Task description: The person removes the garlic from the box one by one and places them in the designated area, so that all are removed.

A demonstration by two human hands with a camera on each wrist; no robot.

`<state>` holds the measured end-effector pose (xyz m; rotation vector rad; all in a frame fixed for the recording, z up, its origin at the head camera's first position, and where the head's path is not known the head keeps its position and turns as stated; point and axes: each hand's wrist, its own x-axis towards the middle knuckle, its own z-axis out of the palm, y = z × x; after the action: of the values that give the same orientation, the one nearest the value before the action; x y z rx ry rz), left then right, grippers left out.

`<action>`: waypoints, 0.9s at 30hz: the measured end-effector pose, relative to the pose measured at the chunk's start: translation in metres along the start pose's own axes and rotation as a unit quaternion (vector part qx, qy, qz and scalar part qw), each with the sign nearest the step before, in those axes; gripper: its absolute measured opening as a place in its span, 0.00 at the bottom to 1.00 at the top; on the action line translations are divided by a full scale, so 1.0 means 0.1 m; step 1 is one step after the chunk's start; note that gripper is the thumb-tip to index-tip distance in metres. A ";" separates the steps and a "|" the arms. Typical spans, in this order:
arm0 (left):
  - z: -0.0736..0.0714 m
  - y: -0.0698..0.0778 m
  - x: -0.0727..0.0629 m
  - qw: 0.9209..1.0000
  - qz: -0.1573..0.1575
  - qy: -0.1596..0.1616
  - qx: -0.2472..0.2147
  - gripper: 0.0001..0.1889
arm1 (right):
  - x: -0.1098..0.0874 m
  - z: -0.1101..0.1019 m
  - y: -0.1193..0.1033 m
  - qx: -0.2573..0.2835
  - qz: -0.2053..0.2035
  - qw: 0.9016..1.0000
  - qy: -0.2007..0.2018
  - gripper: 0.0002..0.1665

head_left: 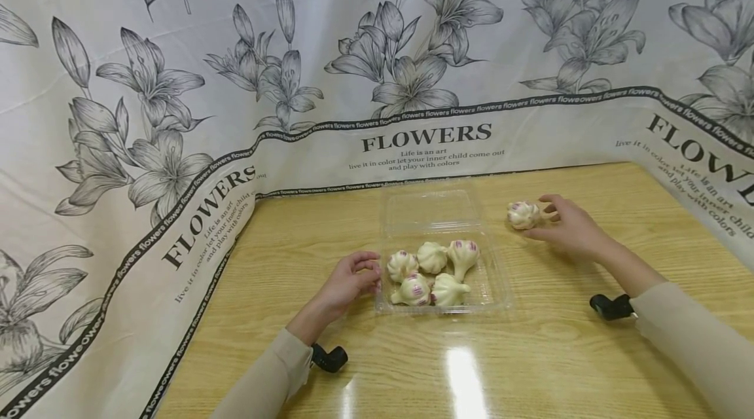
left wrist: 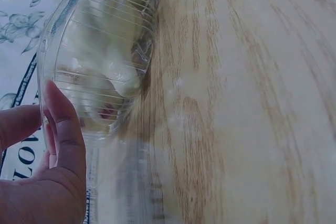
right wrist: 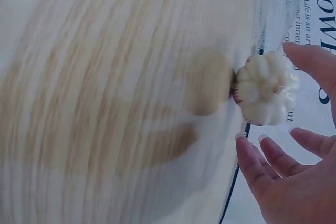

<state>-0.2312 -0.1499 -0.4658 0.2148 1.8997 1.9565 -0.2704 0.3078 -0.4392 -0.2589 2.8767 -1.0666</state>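
A clear plastic clamshell box (head_left: 501,288) stands on the table with its lid (head_left: 432,209) folded back. Several garlic bulbs (head_left: 449,289) with purple marks lie inside it. My left hand (head_left: 352,281) is at the box's left side, and in the left wrist view the thumb and index finger pinch its rim. To the right of the box, a single garlic bulb (right wrist: 266,88) rests on the tabletop. My right hand (head_left: 568,229) reaches around this bulb with thumb and fingers spread; a gap shows between the fingertips (right wrist: 262,138) and the bulb.
The wood-grain table (head_left: 294,229) is bordered at the back and sides by a white cloth (head_left: 306,157) printed with flowers and lettering. A black wrist mount (head_left: 330,359) sits under the left wrist, another mount (head_left: 611,306) under the right.
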 end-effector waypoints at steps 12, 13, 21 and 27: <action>0.02 0.02 -0.01 1.000 0.001 -0.011 -0.002 0.24 | -0.19 -0.12 -0.16 -0.025 -0.062 0.998 0.010 0.49; 0.02 0.02 -0.02 1.000 0.001 -0.011 -0.001 0.24 | -0.20 -0.12 -0.18 -0.024 -0.067 0.997 0.011 0.48; 0.01 0.02 -0.03 1.000 0.000 -0.010 0.000 0.24 | -0.27 -0.06 -0.36 -0.022 -0.110 0.994 0.007 0.42; 0.00 0.01 -0.02 1.000 0.002 -0.009 -0.003 0.24 | -0.31 -0.03 -0.49 -0.024 -0.137 0.990 -0.001 0.40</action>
<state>-0.2293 -0.1506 -0.4640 0.2344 1.8826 1.9564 -0.2331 0.2786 -0.4049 -0.6740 2.9267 -1.0326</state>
